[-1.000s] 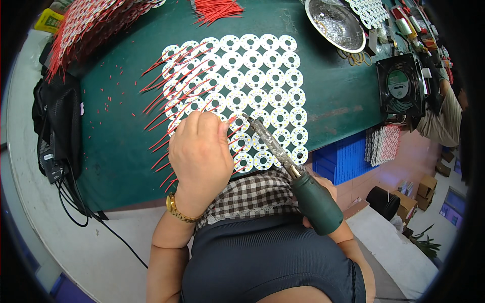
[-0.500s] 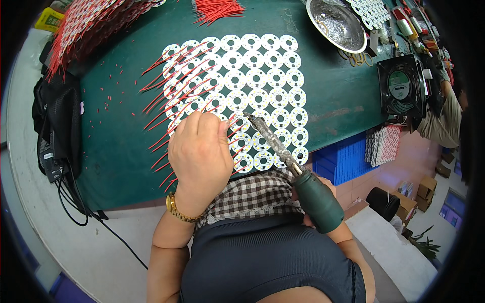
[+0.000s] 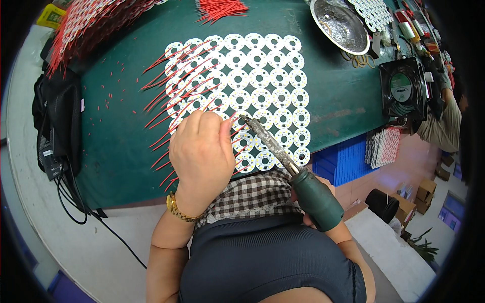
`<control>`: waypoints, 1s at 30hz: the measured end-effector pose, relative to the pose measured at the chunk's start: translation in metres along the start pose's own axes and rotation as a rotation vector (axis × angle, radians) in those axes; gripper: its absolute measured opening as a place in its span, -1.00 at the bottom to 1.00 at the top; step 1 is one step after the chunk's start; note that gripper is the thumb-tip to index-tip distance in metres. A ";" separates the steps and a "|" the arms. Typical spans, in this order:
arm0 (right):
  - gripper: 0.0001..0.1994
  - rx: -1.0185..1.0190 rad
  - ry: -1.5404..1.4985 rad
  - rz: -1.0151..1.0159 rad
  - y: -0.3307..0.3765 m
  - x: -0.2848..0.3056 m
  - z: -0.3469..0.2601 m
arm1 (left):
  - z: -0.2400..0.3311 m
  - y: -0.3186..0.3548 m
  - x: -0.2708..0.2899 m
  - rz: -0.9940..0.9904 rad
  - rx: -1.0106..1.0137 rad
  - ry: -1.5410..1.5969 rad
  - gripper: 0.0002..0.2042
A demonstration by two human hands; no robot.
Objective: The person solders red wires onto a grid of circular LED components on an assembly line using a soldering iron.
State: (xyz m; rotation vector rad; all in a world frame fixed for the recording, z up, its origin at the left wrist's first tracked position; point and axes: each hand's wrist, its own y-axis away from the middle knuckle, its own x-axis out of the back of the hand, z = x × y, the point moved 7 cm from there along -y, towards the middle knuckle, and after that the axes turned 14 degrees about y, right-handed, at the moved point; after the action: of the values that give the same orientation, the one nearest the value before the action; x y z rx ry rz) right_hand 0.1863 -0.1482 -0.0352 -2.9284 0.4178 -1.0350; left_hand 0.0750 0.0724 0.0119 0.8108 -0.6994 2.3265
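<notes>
Clock read from the middle of the panel of round boards, twelve at the far edge.

- Panel of round white boards: at the clock's centre, flat on the green worktop; likely set close to the body for easy reach with both hands.
- Red wires: on the left-hand boards, ends trailing towards eight, probably so laid to leave the bare boards clear.
- Left hand: at seven, curled over the boards, thumb and finger apparently pinching a red wire just beside the iron's tip; fingertips hidden. The pinch likely steadies the wire.
- Right hand: between four and five, mostly hidden, wrapped round the handle of the soldering iron. Grip well back, presumably away from heat; shaft slants between ten and eleven. Whether the tip touches board or wire, cannot tell.
- Loose red wire bundle: twelve, seemingly kept within reach.
- Metal bowl: two.
- Fan: three, perhaps for fumes.
- Wired board stack: ten, apparently set aside from the panel.
</notes>
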 end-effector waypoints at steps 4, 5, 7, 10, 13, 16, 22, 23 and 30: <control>-0.11 -0.032 -0.031 -0.001 -0.004 0.000 -0.002 | 0.001 0.000 0.001 0.004 -0.009 0.002 -0.83; -0.11 -0.033 -0.030 -0.002 -0.003 0.000 -0.002 | 0.001 0.000 0.001 0.002 -0.012 -0.006 -0.83; -0.12 -0.002 -0.002 -0.003 -0.002 -0.001 -0.003 | 0.001 0.000 0.001 -0.001 -0.014 -0.014 -0.83; -0.14 0.029 0.018 -0.018 -0.004 0.000 -0.007 | 0.003 0.000 0.001 0.010 -0.035 -0.031 -0.82; -0.17 0.077 0.064 -0.010 0.000 -0.003 -0.006 | 0.003 0.000 0.001 0.019 -0.025 -0.025 -0.87; -0.21 0.020 0.019 -0.014 -0.001 -0.005 -0.004 | 0.003 0.000 0.001 0.016 -0.022 -0.031 -0.86; -0.28 -0.054 0.018 0.026 0.002 -0.006 -0.001 | 0.002 0.000 0.002 0.013 -0.029 -0.029 -0.84; -0.28 -0.051 0.015 0.030 0.005 -0.005 -0.003 | 0.002 0.001 0.001 0.008 -0.027 -0.033 -0.84; -0.05 -0.254 -0.152 0.139 -0.007 0.013 0.001 | 0.005 -0.002 0.003 -0.006 -0.020 -0.051 -0.86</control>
State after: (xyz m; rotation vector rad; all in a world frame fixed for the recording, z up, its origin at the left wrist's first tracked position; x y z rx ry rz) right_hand 0.1983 -0.1445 -0.0278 -3.1110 0.7885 -0.7885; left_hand 0.0760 0.0713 0.0178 0.8655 -0.7396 2.2965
